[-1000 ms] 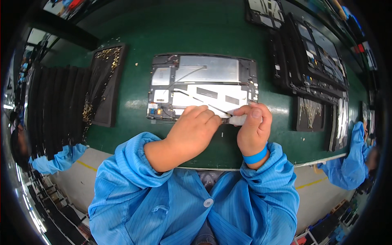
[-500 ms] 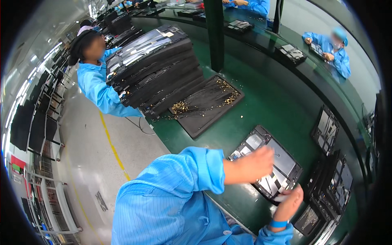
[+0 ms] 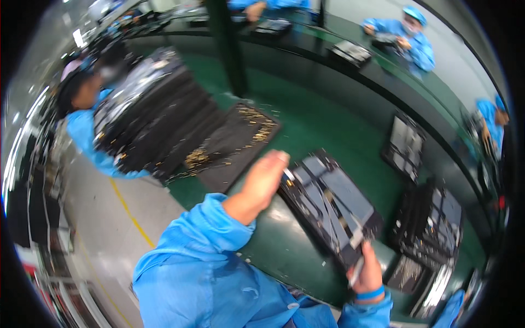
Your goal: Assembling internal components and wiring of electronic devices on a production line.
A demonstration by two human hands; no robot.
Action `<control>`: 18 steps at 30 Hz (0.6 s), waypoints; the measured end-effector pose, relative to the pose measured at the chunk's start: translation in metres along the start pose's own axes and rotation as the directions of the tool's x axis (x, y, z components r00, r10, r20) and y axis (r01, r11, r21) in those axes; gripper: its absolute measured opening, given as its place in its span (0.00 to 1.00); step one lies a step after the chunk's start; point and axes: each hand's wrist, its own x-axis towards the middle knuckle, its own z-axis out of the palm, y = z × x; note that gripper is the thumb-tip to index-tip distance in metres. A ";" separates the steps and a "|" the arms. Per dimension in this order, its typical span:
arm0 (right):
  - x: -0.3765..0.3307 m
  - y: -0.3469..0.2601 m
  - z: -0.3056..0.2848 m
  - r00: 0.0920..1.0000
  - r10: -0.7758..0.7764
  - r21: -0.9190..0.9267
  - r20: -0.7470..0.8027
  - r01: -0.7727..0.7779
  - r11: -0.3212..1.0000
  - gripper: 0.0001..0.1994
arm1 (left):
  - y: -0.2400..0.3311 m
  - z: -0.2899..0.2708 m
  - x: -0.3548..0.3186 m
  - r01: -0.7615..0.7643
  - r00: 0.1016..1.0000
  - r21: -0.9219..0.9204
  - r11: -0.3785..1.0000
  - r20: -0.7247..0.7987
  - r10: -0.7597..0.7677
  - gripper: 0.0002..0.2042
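Observation:
An opened tablet-like device (image 3: 334,202), with grey battery panels, ribbon cables and small circuit parts showing, is tilted over the green bench in front of me. My left hand (image 3: 261,181) is at its upper-left end, fingers pressed together along the edge; the thumb's grip is partly hidden and the hand is slightly blurred. At the near right corner, my right hand (image 3: 369,271) grips the device with the thumb over the top. A slim white object (image 3: 356,270) shows beside the right fingers; its kind is unclear.
Left stands a tall stack of black trays (image 3: 158,109), a co-worker (image 3: 85,117) behind it. Next to it a black foam tray (image 3: 232,164) holds many small gold-tipped parts. On the right are another opened device (image 3: 404,145) and a device stack (image 3: 429,224). A green post (image 3: 227,49) rises at the back.
My left hand has moved from above the device to its upper-left end. The device has turned and tilted, and my right hand has closed on its near corner. The view has shifted right.

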 end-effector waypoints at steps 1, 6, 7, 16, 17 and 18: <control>0.008 -0.005 0.007 1.000 -0.027 0.071 0.003 0.027 0.997 0.15 | 0.002 0.009 0.004 -0.023 0.995 -0.167 0.986 -0.100 0.006 0.20; 0.034 -0.038 0.052 0.983 -0.173 0.052 0.064 0.169 0.984 0.15 | 0.030 0.063 -0.019 0.490 0.871 -0.271 0.828 0.124 -0.475 0.26; 0.044 -0.040 0.057 0.983 -0.176 0.062 0.059 0.172 0.983 0.16 | 0.027 0.067 -0.014 0.576 0.817 -0.276 0.770 0.176 -0.548 0.25; 0.096 -0.067 0.084 0.965 -0.260 0.061 -0.031 0.262 0.963 0.21 | 0.003 0.107 0.047 0.584 0.808 -0.460 0.669 0.242 -0.538 0.14; 0.100 -0.072 0.083 0.962 -0.250 0.100 -0.109 0.261 0.960 0.22 | -0.002 0.095 0.065 0.544 0.836 -0.485 0.684 0.241 -0.493 0.14; 0.110 -0.077 0.076 0.964 -0.249 0.159 -0.097 0.262 0.952 0.24 | -0.004 0.087 0.083 0.503 0.862 -0.509 0.698 0.240 -0.446 0.15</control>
